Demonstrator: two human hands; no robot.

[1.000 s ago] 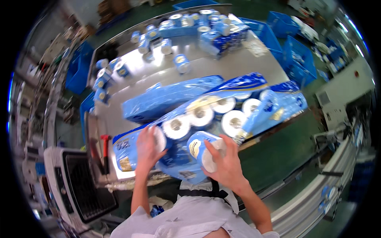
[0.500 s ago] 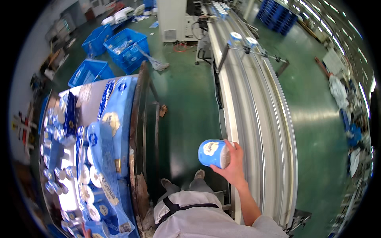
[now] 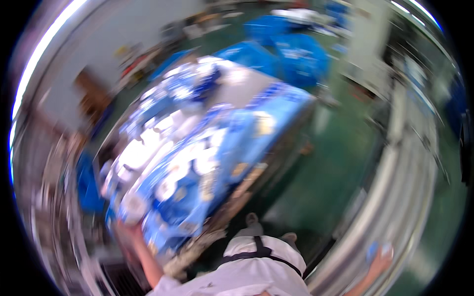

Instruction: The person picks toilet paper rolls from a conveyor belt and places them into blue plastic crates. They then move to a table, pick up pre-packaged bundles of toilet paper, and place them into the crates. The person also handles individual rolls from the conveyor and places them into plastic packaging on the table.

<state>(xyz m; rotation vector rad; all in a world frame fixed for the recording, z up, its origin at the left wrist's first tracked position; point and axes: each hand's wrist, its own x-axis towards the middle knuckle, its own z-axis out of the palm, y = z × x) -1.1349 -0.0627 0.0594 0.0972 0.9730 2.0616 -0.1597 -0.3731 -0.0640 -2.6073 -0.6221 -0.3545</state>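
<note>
since the earlier frame, the right hand has swung from the near edge of the conveyor to a place farther out over it, and the view has turned back to the bench. i see a small blue-and-white roll at the fingers of that hand, but the blur is heavy, and i cannot tell whether they grip it or are letting go. the left hand is at the near left corner of the bench, right against a white-ended roll; i cannot tell how wide it stands, nor whether it has closed on that roll.

just beyond it i make out more rolls lying amid blue plastic, and farther back a blurred heap of blue-and-white packs.

as for progress, i'd judge it partway: one roll is out at the conveyor, while several lie in the plastic and the one at the left hand is on the bench. i can't count what is left.

farther out, blue tubs stand on the green floor past the bench's far end.
</note>
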